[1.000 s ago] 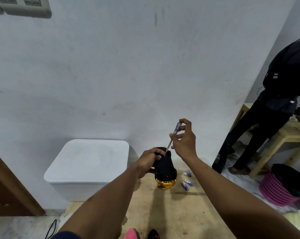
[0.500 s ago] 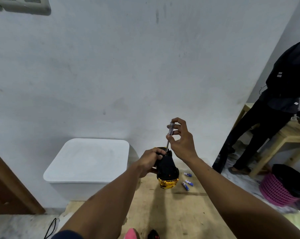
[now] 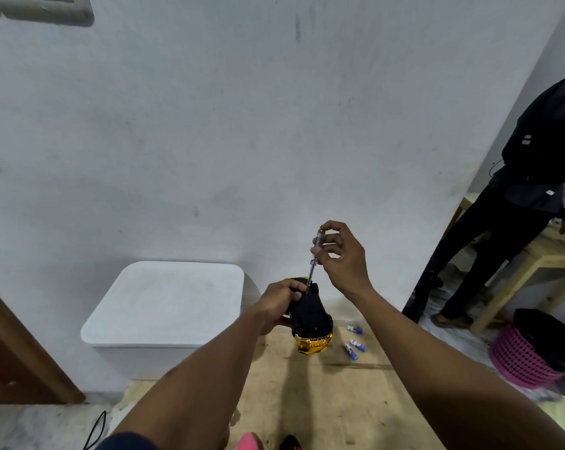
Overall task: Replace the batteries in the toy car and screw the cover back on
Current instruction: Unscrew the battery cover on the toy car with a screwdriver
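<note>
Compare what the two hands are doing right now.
The left hand wraps around the toy car, holding it nose-down on the wooden table; the right hand pinches the screwdriver with its fingertips. The left hand sits low beside the car; the right hand is raised above it. Both hands are bare and working on the car.

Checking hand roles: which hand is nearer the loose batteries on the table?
Neither clearly. Left hand grips the toy car beside the batteries; right hand holds the screwdriver above them.

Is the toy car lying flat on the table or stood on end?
On end: the toy car rests on its gold end, steadied by the left hand, dark underside facing the camera.
</note>
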Demonstrator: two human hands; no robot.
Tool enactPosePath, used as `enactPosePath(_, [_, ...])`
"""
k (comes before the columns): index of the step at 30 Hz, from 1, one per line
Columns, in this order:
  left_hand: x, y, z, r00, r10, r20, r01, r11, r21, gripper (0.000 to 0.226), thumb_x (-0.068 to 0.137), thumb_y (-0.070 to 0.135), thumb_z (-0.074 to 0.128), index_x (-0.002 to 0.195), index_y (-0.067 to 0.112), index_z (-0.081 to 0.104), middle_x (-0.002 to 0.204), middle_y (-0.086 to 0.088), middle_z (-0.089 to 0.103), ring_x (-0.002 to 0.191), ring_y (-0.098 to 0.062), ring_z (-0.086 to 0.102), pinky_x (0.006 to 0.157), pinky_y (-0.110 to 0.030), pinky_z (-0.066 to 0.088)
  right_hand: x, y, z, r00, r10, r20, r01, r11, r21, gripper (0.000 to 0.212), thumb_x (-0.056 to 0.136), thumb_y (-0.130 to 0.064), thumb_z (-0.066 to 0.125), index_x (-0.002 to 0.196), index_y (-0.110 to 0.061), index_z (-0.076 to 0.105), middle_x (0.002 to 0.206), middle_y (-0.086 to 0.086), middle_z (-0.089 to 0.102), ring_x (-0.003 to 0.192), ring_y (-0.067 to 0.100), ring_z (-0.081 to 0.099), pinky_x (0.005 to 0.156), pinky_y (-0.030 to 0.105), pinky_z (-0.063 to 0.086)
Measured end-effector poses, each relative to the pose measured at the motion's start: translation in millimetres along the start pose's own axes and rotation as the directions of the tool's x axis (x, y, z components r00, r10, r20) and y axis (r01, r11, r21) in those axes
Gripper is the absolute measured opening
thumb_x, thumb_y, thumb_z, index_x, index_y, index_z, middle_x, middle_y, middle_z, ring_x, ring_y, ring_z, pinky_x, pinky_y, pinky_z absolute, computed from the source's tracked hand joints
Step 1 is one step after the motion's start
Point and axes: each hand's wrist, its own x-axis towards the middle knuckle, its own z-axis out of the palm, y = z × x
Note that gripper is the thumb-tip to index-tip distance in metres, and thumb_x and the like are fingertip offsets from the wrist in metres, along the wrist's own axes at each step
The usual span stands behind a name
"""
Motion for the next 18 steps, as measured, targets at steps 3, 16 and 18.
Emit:
enactPosePath(3, [-0.5,-1.4,-0.7,1.000,0.005,0.013,-0.005,1.000,0.002,0.031,0.096,0.002,0.040,0.109,0.014,0.065,0.103,-0.012,0.065,0.089,-0.028,0.060,0.063,-0.035,0.056,0.0,-1.5,4.4,1.000,-0.023,0.022,0.024,0.999,-0.041,0.044,0.078,-0.001,0.077,0.107,-0.024,0.055,0.087,-0.001,0.073,0.082,0.014,0.070,0.076,0.025,0.057])
enactPosePath(16, [-0.1,5.2,-6.7,1.000,0.008,0.006,-0.007,1.000,-0.016,0.031,0.095,0.002,0.040,0.102,0.018,0.066,0.098,-0.009,0.064,0.084,-0.026,0.059,0.061,-0.033,0.054,4.1,-9.1,9.4,0.994,0.007,0.105,-0.004,1.000,-0.023,0.045,0.087,0.006,0.061,0.114,-0.025,0.043,0.121,-0.005,0.068,0.080,0.020,0.071,0.072,0.038,0.062])
enactPosePath(18, [-0.9,4.4,-6.9,1.000,0.007,0.009,-0.007,1.000,-0.010,0.031,0.094,0.001,0.040,0.103,0.018,0.066,0.097,-0.009,0.063,0.083,-0.025,0.058,0.060,-0.032,0.054,3.7,-8.0,8.5,0.992,-0.001,0.124,0.007,0.999,-0.045,0.046,0.085,0.003,0.065,0.114,-0.027,0.044,0.119,-0.007,0.068,0.078,0.018,0.070,0.072,0.042,0.062])
